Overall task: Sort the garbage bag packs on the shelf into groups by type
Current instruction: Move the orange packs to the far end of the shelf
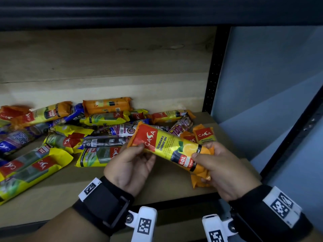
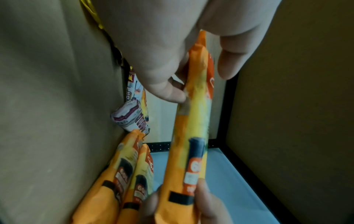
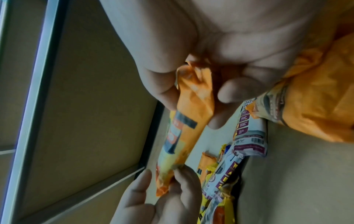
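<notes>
Sorting looks early. Left hand (image 1: 130, 165) and right hand (image 1: 225, 169) each pinch 1 end of an orange 60L pack (image 1: 170, 148), held just above the shelf (image 1: 166, 186) near its right end. 2 orange packs (image 1: 203, 134) already lie at the right, the start of a group. Mixed pile (image 1: 73, 133) at left is unsorted: approx. 6 yellow, 3-4 orange, several blue/white; exact count unclear.
</notes>
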